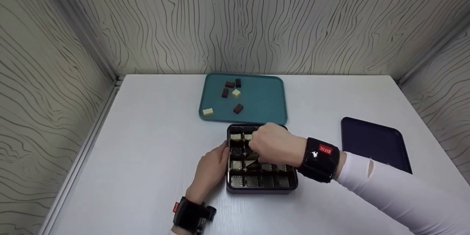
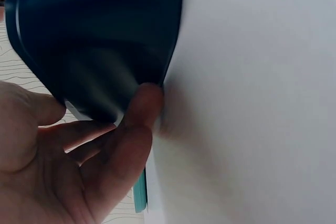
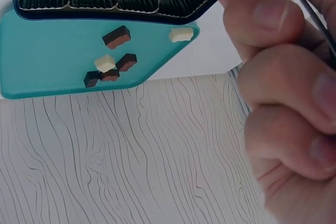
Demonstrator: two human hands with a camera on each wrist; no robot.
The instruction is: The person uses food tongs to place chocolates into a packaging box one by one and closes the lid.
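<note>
My left hand [image 1: 211,170] holds the left side of a dark box [image 1: 261,191], its fingertips against the outer wall. Inside, the box is split into small compartments by a ridged insert; several contain cream-coloured blocks [image 1: 236,165]. Over the box, my right hand [image 1: 273,143] has its fingers curled round dark tweezers [image 3: 310,11], whose tip points down into the compartments. Whether the tip pinches anything is hard to tell. Behind the box lies a teal tray [image 1: 262,99] with brown chocolate-like blocks [image 1: 238,108] and cream blocks [image 1: 208,111] scattered on its left half.
A dark flat lid or tray [image 1: 374,143] lies on the white table [image 1: 147,147] at the right, partly behind my right forearm. Wood-grain panels [image 1: 242,22] stand along the back and both sides of the table.
</note>
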